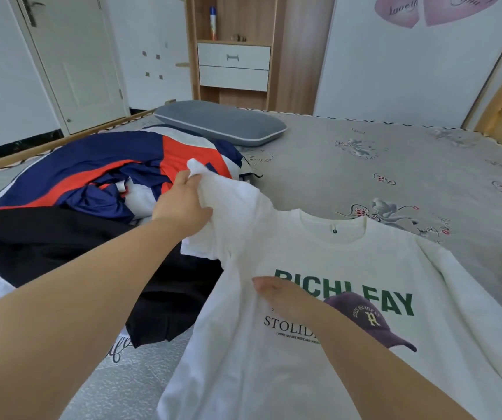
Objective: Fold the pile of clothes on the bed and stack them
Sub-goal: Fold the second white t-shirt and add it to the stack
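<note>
White tee [349, 353] lies face-up on the bed [380, 165], collar toward the pillow [219, 122]. My left hand [183, 204] pinches its sleeve [228, 192], lifted off the bed over the pile [77, 189]. My right hand [283, 295] rests flat on the chest print, fingers straight. Pile of navy, orange and black clothes sits just left of the tee.

Our left hand [183, 204] pinches the white shirt's [319, 344] sleeve, lifted; our right hand [286, 298] presses its chest flat on the bed [380, 165], beside the pile [77, 183].
</note>
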